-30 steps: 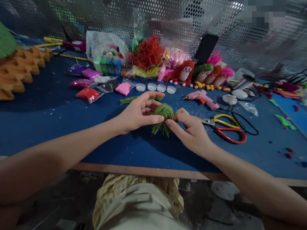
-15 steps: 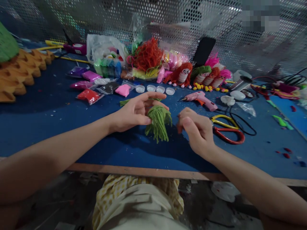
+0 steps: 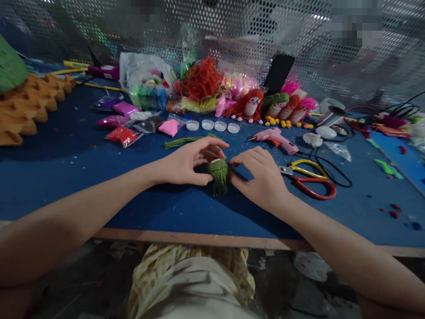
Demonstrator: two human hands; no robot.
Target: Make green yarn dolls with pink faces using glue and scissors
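Note:
A small bundle of green yarn (image 3: 218, 176), with a bit of white at its top, is held just above the blue table. My left hand (image 3: 186, 163) curves around its left side, thumb at the front and fingers behind. From the right, the thumb and fingertips of my right hand (image 3: 260, 177) meet the yarn's edge; the exact contact is partly hidden. Behind my left hand lies a bunch of loose green yarn strands (image 3: 179, 142). Scissors (image 3: 305, 170) with one yellow and one red handle are beside my right hand.
A pink glue gun (image 3: 275, 138) lies beyond my right hand. Small clear dishes (image 3: 220, 126), clay packets (image 3: 122, 135) and yarn-haired dolls (image 3: 253, 104) line the back. An orange egg-tray-like piece (image 3: 36, 104) stands left. The table's front edge (image 3: 199, 237) is close to my lap.
My right hand has moved left to the yarn bundle and opened from a loose fist. The bundle has turned, its strands gathered closer and a white part showing on top.

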